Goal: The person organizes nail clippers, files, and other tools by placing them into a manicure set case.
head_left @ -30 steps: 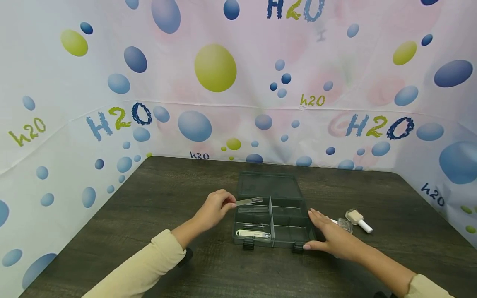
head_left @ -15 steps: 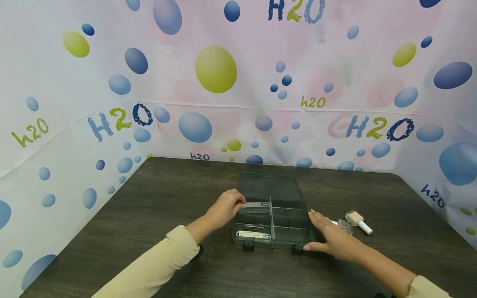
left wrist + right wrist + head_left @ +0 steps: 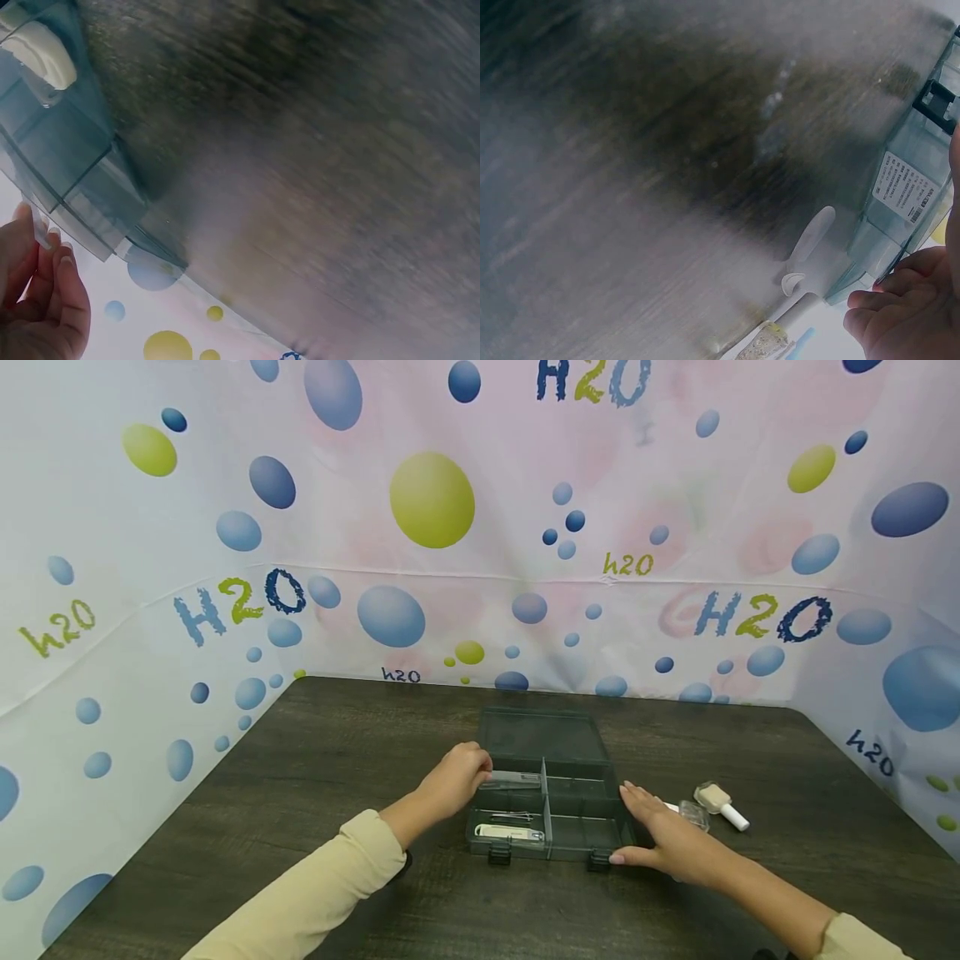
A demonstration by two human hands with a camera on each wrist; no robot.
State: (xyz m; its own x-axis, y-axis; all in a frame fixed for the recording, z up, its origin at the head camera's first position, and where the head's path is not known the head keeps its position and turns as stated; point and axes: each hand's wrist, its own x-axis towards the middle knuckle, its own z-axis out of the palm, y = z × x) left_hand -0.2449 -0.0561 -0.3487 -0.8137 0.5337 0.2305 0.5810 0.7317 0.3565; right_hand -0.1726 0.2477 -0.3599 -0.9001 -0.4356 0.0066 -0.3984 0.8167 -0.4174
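Note:
A dark see-through compartment box (image 3: 588, 828) lies with its lid (image 3: 543, 735) folded back. My left hand (image 3: 453, 778) is at its back left compartment, pinching the end of a slim, greyish see-through strip (image 3: 521, 777); its exact kind is unclear. In the left wrist view, thumb and fingertips meet on the pale strip (image 3: 41, 231). The front left compartment contains a cream nail clipper (image 3: 510, 832) and thin metal pieces (image 3: 512, 817). My right hand (image 3: 671, 839) rests along the box's right side, fingers stretched out, thumb at the front corner.
Right of the box, a cream nail polish bottle with a white cap (image 3: 720, 803) lies on its side on the dark wooden table (image 3: 360, 735). A clear bottle (image 3: 694, 814) beside it is partly hidden by my right hand. A patterned curtain (image 3: 480, 610) hangs behind.
My left hand has moved right and lowered the strip from above the box into the back left compartment. The right hand stays where it was.

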